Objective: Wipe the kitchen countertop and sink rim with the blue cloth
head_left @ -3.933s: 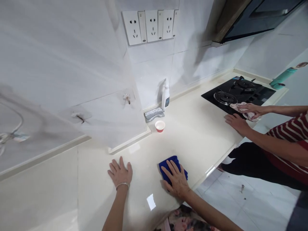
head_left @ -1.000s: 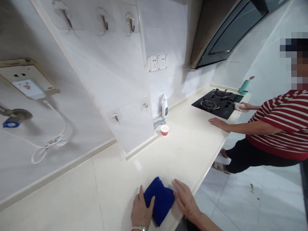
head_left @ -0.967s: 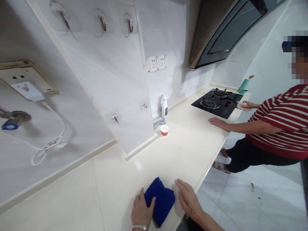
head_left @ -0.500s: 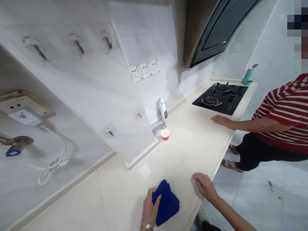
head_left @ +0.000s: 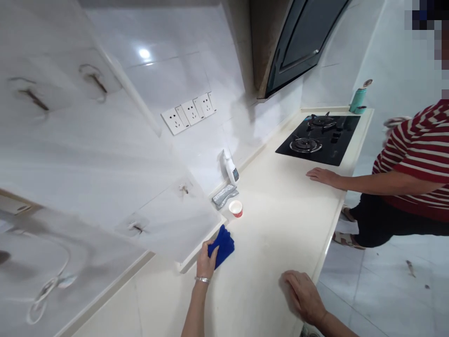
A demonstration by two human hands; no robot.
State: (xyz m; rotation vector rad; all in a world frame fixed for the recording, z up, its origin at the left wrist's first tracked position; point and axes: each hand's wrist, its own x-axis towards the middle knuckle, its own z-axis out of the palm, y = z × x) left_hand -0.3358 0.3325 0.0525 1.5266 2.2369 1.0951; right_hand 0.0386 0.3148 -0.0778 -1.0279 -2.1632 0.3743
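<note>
My left hand (head_left: 206,262) grips a folded blue cloth (head_left: 222,249), thumb on top, against the cream countertop (head_left: 259,262) beside the base of the wall's projecting corner. A bracelet circles that wrist. Just beyond the cloth stands a small white and red cup (head_left: 236,209). My right hand (head_left: 304,295) rests on the counter close to its front edge, fingers loosely bent and holding nothing that I can see.
Behind the cup lie a silvery crumpled packet (head_left: 225,195) and a white bottle (head_left: 230,168) by the wall. Farther along are a black gas stove (head_left: 319,139) and a green container (head_left: 358,99). Another person's hand (head_left: 322,176) lies on the counter before the stove.
My left hand has slid the blue cloth forward along the counter, toward the wall corner and the cup. The view has shifted; my right hand stays by the front edge.
</note>
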